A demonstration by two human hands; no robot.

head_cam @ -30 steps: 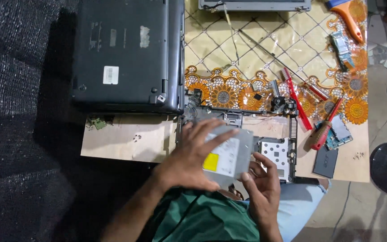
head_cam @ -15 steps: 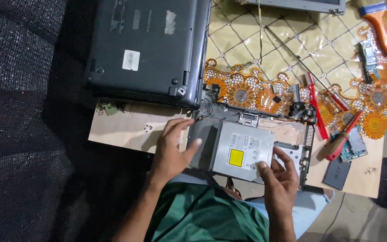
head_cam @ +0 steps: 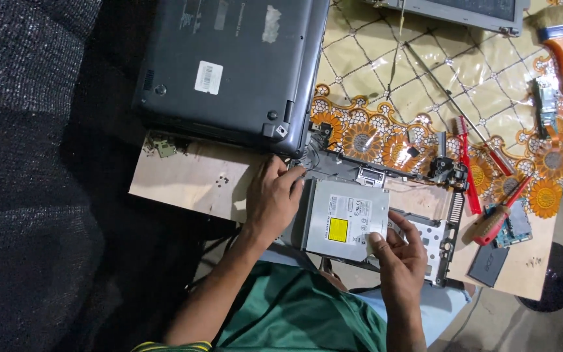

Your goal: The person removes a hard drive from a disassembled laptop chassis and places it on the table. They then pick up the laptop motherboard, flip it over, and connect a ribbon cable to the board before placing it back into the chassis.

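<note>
While both hands grip the silver optical drive, left hand and right hand at opposite edges, it looks mid-removal; lifting it clear seems next.

One head-worn view only, aimed almost straight down from above the seated person. The person's own lap and green shirt are seen at the bottom edge, the forearms reaching up into frame. The left hand and right hand are caught at close range, low of centre. The wooden board and patterned tablecloth are covered further out; the top and right edges are cropped.
</note>
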